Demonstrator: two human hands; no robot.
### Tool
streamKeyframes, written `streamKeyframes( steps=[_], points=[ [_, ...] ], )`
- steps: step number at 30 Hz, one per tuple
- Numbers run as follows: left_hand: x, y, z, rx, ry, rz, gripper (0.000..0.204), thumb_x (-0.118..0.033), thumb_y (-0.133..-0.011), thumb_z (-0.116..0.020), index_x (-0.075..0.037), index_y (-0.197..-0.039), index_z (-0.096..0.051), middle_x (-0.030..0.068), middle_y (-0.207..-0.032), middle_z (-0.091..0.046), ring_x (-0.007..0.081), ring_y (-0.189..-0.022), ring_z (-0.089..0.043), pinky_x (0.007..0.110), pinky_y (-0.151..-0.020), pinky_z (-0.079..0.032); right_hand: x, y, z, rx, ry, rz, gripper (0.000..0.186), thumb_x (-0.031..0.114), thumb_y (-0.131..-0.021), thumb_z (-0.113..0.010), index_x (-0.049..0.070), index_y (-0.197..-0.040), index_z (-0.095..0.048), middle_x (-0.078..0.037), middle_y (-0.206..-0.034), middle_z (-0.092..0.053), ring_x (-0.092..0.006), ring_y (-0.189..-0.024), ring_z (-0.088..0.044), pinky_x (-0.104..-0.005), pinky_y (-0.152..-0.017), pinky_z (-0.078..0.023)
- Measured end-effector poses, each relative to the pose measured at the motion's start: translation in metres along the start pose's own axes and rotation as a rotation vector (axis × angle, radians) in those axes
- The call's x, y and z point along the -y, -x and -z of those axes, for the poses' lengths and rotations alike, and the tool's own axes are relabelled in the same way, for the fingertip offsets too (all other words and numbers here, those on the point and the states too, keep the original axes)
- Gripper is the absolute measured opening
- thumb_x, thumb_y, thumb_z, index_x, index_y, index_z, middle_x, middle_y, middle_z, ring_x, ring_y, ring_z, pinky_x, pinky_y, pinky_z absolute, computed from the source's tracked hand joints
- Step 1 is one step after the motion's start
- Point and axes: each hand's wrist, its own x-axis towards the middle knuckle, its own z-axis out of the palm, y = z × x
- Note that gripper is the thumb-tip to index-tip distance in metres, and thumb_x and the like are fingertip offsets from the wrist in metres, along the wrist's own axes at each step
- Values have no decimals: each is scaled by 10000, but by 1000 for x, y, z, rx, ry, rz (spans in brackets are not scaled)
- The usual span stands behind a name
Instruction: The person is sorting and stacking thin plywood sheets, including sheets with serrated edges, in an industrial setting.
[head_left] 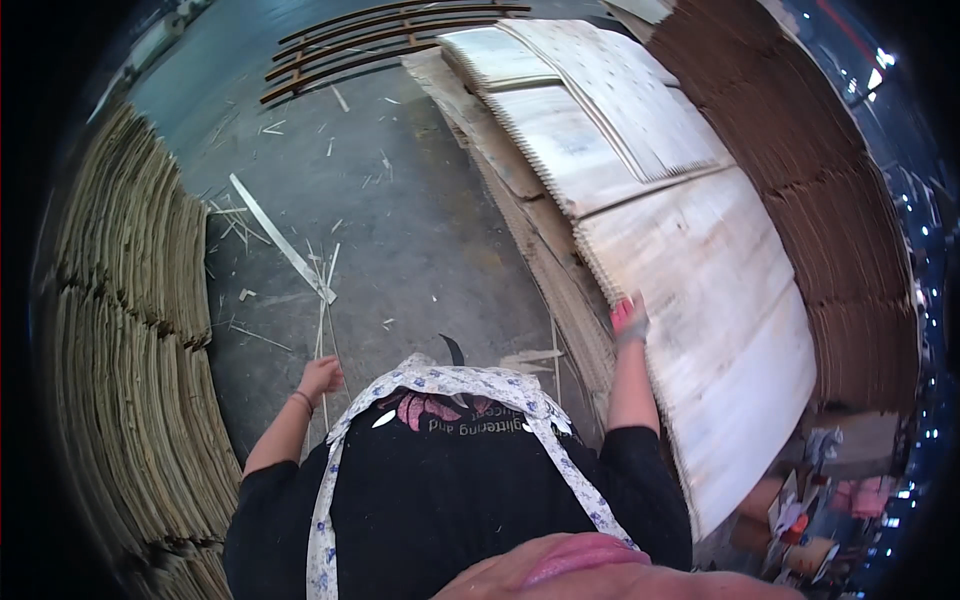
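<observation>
The right hand [629,318], in a pink glove, rests flat with fingers spread on the near edge of the pale veneer sheet [700,300] topping the stack on the right. The left hand [320,377] hangs free over the concrete floor [420,230], apparently loosely curled and empty.

Pale veneer sheet [720,330], large, thin, lying flat atop stack, jagged toothed left edge

We find ourselves in a plywood or veneer workshop: tall stacks of thin wood sheets [130,330] at left, pale veneer panels [700,290] piled at right, and wood slivers [290,250] across the concrete floor [420,240].
</observation>
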Motion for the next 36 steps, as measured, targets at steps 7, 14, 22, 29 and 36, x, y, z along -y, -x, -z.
streamKeyframes(
  steps=[7,14,22,29,36],
  points=[
    [53,-111,50,-169,98,283,257,-231,-872,-512,-61,-1037,-611,110,-794,-633,214,-709,-618,326,-584,-471,22,-76,-376,487,-45,-102,633,464,-851,-572,95,-1323,-367,-119,-1301,-474,-270,-1187,-465,-424,-991,-330],
    [-73,-282,95,-4,-612,-307,257,-251,-892,-496,-52,-1009,-610,136,-834,-649,240,-778,-637,342,-634,-479,30,-204,-484,326,-101,-191,670,481,-842,-563,85,-1338,-347,-126,-1303,-467,-296,-1194,-462,-487,-983,-364],
    [-427,-318,90,-314,222,-35,313,-240,-907,-533,-71,-1169,-553,81,-882,-650,175,-714,-633,284,-615,-514,69,-387,-570,179,-369,-171,798,503,-804,-602,76,-1387,-262,-111,-1336,-427,-291,-1211,-450,-475,-998,-368],
    [-306,-380,151,-27,-1162,-312,211,-148,-933,-470,-36,-1064,-591,28,-889,-646,219,-877,-606,314,-777,-487,89,-616,-632,-12,-700,-187,1073,595,-693,-670,69,-1440,-105,-94,-1463,-263,-292,-1321,-310,-461,-1042,-305],
    [-482,-436,79,-58,-637,-205,277,-116,-919,-487,-29,-1174,-550,67,-940,-649,225,-896,-619,318,-791,-499,91,-734,-647,-318,-909,-16,957,634,-572,-737,63,-1256,-388,-105,-1204,-480,-237,-1025,-518,-385,-862,-447]
  ],
)
